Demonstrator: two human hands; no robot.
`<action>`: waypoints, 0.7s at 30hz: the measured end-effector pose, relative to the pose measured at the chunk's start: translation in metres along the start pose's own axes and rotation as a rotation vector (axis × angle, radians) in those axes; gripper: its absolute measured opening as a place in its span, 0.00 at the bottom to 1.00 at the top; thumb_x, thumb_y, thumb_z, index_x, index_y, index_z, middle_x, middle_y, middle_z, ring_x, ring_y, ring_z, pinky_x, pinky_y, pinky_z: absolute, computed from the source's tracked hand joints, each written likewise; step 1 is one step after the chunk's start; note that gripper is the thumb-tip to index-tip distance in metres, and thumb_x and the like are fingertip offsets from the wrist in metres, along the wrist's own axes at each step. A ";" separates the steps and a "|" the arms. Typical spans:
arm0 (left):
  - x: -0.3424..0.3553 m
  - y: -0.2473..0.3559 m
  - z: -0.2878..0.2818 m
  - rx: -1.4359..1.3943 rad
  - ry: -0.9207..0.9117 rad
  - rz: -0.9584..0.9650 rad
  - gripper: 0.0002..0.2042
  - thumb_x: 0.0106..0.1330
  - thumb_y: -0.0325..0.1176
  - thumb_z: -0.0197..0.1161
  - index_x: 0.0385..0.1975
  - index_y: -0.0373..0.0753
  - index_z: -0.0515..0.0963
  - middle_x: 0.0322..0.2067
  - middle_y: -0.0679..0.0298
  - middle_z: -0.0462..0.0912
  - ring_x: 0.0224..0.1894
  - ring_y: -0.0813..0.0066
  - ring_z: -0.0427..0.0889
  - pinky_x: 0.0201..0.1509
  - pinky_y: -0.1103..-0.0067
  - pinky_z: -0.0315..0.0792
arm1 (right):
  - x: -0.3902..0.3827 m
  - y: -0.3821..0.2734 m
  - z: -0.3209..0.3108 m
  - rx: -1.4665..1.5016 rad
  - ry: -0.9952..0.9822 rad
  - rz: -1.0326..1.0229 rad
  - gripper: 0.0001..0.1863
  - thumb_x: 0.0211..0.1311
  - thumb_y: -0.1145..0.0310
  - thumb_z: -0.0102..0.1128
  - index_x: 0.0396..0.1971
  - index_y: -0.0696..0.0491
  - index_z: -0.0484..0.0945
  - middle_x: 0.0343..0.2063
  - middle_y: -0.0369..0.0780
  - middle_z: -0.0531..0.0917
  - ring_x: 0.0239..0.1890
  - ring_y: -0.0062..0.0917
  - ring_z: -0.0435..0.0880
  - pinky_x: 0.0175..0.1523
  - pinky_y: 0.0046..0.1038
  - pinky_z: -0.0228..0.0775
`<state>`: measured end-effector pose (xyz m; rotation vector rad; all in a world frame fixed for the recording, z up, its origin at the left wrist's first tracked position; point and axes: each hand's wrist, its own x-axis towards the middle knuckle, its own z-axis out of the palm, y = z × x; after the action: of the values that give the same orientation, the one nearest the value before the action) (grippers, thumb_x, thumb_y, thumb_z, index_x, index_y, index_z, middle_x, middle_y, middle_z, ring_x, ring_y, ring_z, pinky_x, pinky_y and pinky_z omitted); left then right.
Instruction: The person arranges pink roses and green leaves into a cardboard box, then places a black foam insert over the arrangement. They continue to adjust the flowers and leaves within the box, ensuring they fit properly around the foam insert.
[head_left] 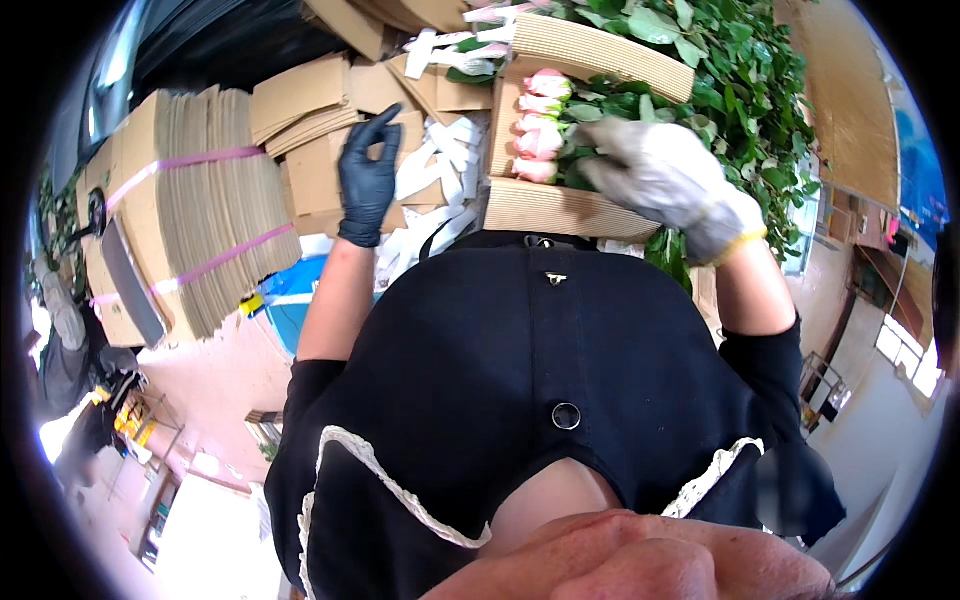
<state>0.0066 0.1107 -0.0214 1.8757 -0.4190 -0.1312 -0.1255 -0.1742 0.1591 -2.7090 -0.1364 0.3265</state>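
Note:
Several pink roses (541, 125) lie in a row, heads to the left, on a piece of corrugated cardboard (505, 130). Its ribbed flaps stand folded along the far side (600, 50) and the near side (565, 208). Over the roses' leafy stems is my right hand (660, 175) in a whitish-grey work glove. Its fingertips are blurred among the leaves, so any grip is hidden. My left hand (368, 180), in a black glove, hovers left of the roses near white paper strips (440, 165). Its thumb and forefinger are apart, with nothing between them.
A tall stack of cardboard sheets (205, 200), tied with pink straps, stands at the left. Loose cardboard pieces (300, 105) lie beside it. Thick green foliage (745, 110) fills the far right. A blue container (290, 300) sits below my left forearm.

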 end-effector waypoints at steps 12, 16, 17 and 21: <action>0.015 -0.023 -0.013 1.164 -0.508 0.196 0.44 0.48 0.50 0.74 0.67 0.44 0.62 0.69 0.57 0.60 0.69 0.54 0.61 0.73 0.59 0.51 | -0.045 -0.022 0.002 0.070 0.179 0.000 0.15 0.59 0.66 0.64 0.46 0.49 0.81 0.40 0.46 0.84 0.40 0.41 0.85 0.43 0.35 0.78; 0.013 -0.010 -0.029 1.276 -0.685 0.319 0.50 0.40 0.51 0.78 0.67 0.44 0.62 0.70 0.57 0.57 0.71 0.53 0.56 0.75 0.60 0.48 | -0.061 -0.014 0.007 0.020 0.235 0.038 0.15 0.59 0.66 0.63 0.46 0.49 0.81 0.40 0.47 0.84 0.40 0.42 0.85 0.44 0.35 0.78; 0.007 -0.011 -0.030 1.252 -0.665 0.374 0.51 0.36 0.52 0.80 0.65 0.43 0.65 0.70 0.58 0.57 0.73 0.55 0.53 0.75 0.61 0.46 | -0.064 -0.011 0.009 0.011 0.254 0.039 0.15 0.59 0.66 0.63 0.46 0.49 0.81 0.40 0.47 0.84 0.40 0.42 0.85 0.45 0.35 0.78; -0.003 -0.032 -0.030 1.174 -0.632 0.438 0.39 0.41 0.41 0.77 0.59 0.44 0.70 0.62 0.58 0.68 0.67 0.58 0.63 0.71 0.62 0.54 | -0.069 -0.014 0.013 0.019 0.255 0.092 0.15 0.58 0.68 0.63 0.47 0.50 0.81 0.40 0.46 0.84 0.43 0.42 0.84 0.47 0.35 0.77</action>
<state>0.0194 0.1476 -0.0419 2.7876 -1.5876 -0.2048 -0.1958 -0.1666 0.1675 -2.7150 0.0635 0.0068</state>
